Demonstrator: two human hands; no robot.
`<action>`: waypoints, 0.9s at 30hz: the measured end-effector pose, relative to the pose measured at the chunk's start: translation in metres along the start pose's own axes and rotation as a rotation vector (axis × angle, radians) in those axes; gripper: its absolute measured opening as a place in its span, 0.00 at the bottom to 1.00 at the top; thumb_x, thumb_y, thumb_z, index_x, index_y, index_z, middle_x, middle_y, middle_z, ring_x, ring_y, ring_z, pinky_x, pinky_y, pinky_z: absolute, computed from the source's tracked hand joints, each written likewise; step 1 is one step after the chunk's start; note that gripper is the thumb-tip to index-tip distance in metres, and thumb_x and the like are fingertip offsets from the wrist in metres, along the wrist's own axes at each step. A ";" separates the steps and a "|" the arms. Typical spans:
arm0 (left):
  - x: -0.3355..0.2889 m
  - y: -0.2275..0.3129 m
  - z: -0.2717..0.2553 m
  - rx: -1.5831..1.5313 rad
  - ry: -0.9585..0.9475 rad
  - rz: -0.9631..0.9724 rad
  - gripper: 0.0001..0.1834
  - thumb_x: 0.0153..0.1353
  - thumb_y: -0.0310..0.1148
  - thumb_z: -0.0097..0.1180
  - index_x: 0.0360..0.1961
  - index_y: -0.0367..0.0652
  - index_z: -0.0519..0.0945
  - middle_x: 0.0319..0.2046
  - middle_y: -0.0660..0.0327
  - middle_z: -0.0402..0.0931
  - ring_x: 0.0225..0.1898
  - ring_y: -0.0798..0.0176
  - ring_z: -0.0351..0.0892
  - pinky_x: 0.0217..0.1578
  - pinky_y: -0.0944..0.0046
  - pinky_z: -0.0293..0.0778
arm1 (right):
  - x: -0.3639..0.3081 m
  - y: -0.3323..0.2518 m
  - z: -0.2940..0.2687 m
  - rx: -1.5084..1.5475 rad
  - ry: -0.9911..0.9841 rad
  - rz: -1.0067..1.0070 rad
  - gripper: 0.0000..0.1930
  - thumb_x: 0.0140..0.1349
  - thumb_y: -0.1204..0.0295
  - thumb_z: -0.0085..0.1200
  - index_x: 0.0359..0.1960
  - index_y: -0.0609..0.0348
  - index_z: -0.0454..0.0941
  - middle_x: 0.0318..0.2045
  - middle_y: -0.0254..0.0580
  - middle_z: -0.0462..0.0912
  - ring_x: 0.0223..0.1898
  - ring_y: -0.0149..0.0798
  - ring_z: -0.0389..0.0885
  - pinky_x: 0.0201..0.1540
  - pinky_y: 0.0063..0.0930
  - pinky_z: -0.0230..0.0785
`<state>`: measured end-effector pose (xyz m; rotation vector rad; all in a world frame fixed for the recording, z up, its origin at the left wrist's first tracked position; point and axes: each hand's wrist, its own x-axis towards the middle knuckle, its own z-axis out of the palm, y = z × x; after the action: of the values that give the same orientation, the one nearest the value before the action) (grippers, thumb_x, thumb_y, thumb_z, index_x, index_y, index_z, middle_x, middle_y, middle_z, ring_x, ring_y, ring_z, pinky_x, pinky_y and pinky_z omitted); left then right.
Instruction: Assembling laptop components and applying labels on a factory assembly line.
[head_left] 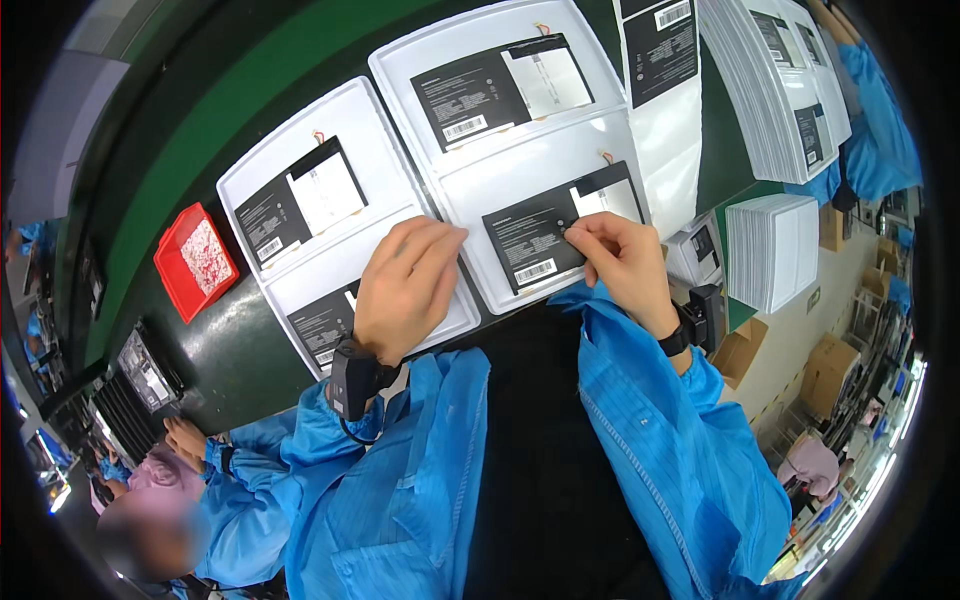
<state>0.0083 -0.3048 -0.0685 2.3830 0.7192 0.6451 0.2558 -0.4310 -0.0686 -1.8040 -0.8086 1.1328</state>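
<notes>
Watching from here, I have the black-and-white flat pack (525, 235) lying in the lower compartment of the right tray (530, 165), with the right hand (625, 265) bent over its middle. The angle hides whether those fingers pinch something thin or merely press; I can't tell. The left hand (410, 285) is loosely open, apparently empty, above the left tray (375, 150). I'd use it to steady the pack's edge, keep the right fingers' touch light, and avoid tugging the thin wires (607, 157).
</notes>
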 end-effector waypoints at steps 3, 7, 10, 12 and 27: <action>0.001 -0.001 0.002 0.038 -0.031 0.048 0.20 0.51 0.18 0.62 0.48 0.37 0.83 0.46 0.54 0.81 0.51 0.47 0.79 0.50 0.53 0.78 | 0.000 0.000 -0.001 -0.031 0.013 -0.005 0.09 0.66 0.73 0.63 0.38 0.70 0.85 0.21 0.40 0.85 0.16 0.24 0.77 0.21 0.19 0.66; 0.003 0.007 0.006 0.148 -0.125 0.112 0.23 0.49 0.18 0.59 0.49 0.38 0.83 0.53 0.57 0.79 0.57 0.48 0.77 0.54 0.52 0.76 | 0.000 -0.003 -0.001 -0.066 0.012 -0.003 0.09 0.66 0.73 0.63 0.38 0.70 0.85 0.20 0.40 0.85 0.16 0.24 0.77 0.21 0.20 0.66; 0.003 0.010 0.015 0.218 -0.174 0.154 0.24 0.48 0.18 0.59 0.50 0.40 0.84 0.57 0.58 0.78 0.59 0.48 0.76 0.55 0.52 0.75 | 0.000 -0.007 -0.001 -0.102 -0.016 0.001 0.08 0.69 0.75 0.59 0.39 0.71 0.84 0.22 0.35 0.83 0.17 0.22 0.73 0.21 0.17 0.62; 0.003 0.011 0.017 0.247 -0.191 0.171 0.24 0.49 0.19 0.59 0.50 0.41 0.84 0.58 0.59 0.78 0.59 0.49 0.75 0.56 0.52 0.75 | -0.001 -0.010 -0.001 -0.125 -0.012 0.020 0.08 0.68 0.75 0.60 0.41 0.70 0.85 0.22 0.37 0.84 0.18 0.23 0.75 0.21 0.17 0.64; 0.034 0.054 0.077 -0.039 -0.388 0.233 0.42 0.53 0.40 0.72 0.68 0.37 0.69 0.72 0.44 0.62 0.74 0.45 0.60 0.72 0.48 0.60 | 0.053 0.001 -0.052 -0.711 0.662 -0.559 0.14 0.60 0.72 0.68 0.45 0.66 0.85 0.52 0.48 0.84 0.39 0.40 0.87 0.37 0.28 0.77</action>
<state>0.0964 -0.3505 -0.0807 2.4729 0.2632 0.2668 0.3242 -0.4033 -0.0773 -2.1069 -1.2661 -0.1635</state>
